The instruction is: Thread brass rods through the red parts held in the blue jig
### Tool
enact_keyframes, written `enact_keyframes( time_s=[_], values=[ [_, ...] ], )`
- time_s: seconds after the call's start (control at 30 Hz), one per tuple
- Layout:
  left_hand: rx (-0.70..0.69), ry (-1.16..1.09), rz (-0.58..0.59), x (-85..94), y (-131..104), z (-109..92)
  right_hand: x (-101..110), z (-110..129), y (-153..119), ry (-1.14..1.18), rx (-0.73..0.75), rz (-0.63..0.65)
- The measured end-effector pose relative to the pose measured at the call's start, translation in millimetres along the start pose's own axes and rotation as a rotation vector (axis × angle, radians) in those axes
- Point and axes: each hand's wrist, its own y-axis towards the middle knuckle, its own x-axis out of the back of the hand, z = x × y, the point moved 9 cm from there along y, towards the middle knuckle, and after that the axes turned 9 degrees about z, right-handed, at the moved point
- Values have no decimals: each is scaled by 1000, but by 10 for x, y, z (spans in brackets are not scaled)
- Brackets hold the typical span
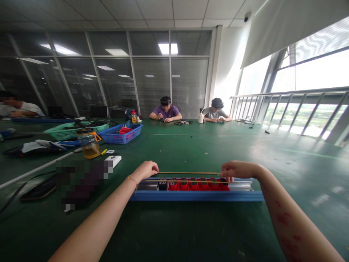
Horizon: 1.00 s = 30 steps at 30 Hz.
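Observation:
A long blue rail-like tray with silvery inner ends lies across the green table in front of me. In its middle stand several red blocks with dark tops in a row, with a dark block at their left. A thin yellowish rod runs between my hands just beyond the tray. My left hand has its fingers pinched at the rod's left end. At the other end is my right hand, its fingers bent together, partly hidden. Another thin rod stretches lengthwise over the tray and blocks.
To the left are a white device, a phone, a lidded jar of amber liquid, a blue basket and a green basket. Two people sit across the table; another person is far left.

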Motion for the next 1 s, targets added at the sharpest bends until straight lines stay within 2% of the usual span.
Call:
enact_keyframes(
  time_s=[0.13, 0.23, 0.4, 0.47, 0.63, 0.7, 0.8, 1.0],
  values=[
    [6, 2, 5, -3, -4, -8, -134, 17, -39, 29, -54, 122],
    [13, 2, 6, -4, -7, -8, -138, 16, -27, 33, -76, 113],
    [14, 3, 8, 7, -22, -21, 129, 334, -128, -13, 109, -130],
    [18, 6, 9, 15, -32, -29, 259, 384, -223, -9, 134, -228],
    [32, 21, -1, 38, -53, -37, 589, 166, -540, -28, 130, -484],
    [35, 29, -8, 45, -57, -37, 640, 24, -591, -40, 112, -515],
    [35, 38, -13, 51, -60, -42, 587, -112, -485, -81, 81, -459],
    [33, 51, -25, 67, -88, -90, 333, -141, 54, -213, 27, -367]
  ],
)
